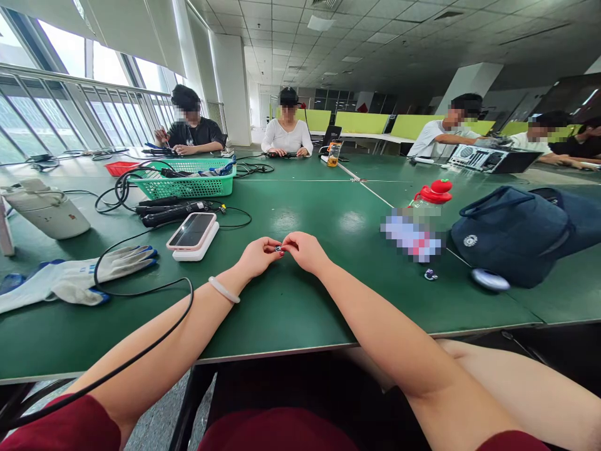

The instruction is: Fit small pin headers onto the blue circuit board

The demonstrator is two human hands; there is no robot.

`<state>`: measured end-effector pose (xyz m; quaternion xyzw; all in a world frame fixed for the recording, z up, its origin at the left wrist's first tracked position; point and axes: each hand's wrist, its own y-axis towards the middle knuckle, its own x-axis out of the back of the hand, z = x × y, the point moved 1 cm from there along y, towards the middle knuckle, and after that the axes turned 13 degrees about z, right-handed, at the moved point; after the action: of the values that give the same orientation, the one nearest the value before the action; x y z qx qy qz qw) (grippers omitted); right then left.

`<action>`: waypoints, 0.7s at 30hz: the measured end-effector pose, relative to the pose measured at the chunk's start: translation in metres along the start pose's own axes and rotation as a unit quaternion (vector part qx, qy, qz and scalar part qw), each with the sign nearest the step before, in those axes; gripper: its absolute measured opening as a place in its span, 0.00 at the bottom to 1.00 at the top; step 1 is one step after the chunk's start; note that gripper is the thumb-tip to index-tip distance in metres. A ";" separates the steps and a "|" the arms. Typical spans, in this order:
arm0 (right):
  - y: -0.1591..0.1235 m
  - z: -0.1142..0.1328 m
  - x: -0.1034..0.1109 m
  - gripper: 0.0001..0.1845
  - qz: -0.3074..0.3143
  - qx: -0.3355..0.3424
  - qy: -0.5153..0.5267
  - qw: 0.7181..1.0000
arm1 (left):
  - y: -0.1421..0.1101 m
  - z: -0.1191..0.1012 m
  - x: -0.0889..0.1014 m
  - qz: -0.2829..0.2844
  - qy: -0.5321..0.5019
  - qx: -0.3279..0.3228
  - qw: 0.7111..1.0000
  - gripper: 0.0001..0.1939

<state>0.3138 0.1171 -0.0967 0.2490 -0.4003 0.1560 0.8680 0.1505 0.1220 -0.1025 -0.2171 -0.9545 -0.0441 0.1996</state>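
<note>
Above the green table, my left hand and my right hand meet at the fingertips. Both are closed in a pinch on a small dark-and-white piece; its kind is too small to make out, and fingers cover part of it. A phone with a pink edge lies on a white box to the left of my left hand. Off to the right of my right hand sits a small purple-and-white trinket.
At left are work gloves, a white bottle, a green basket and a black cable crossing my left forearm. A dark blue backpack and a red-lidded bottle stand at right. Several people sit around the table.
</note>
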 end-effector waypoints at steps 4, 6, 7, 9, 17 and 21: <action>-0.001 0.001 0.000 0.05 0.006 -0.006 -0.021 1.000 | 0.000 -0.001 0.000 0.005 -0.013 -0.007 1.000 0.17; -0.001 0.001 -0.001 0.04 0.006 -0.005 -0.028 1.000 | 0.000 0.000 0.000 0.007 -0.014 -0.010 1.000 0.17; -0.002 0.001 -0.001 0.04 0.006 -0.003 -0.031 0.999 | 0.001 0.001 0.000 0.007 -0.013 -0.010 1.000 0.17; -0.002 0.001 -0.001 0.04 0.006 -0.004 -0.035 0.999 | 0.002 0.003 0.000 0.007 -0.011 -0.012 1.000 0.16; -0.002 -0.004 0.002 0.07 -0.009 -0.035 -0.003 0.999 | 0.005 0.010 0.000 -0.006 -0.052 -0.032 0.998 0.19; -0.002 -0.006 0.001 0.07 0.004 -0.052 -0.012 0.999 | 0.004 0.008 0.001 -0.016 -0.072 -0.039 0.997 0.19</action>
<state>0.3195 0.1187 -0.1000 0.2037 -0.4193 0.1357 0.8742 0.1487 0.1273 -0.1095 -0.2120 -0.9673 -0.0688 0.1210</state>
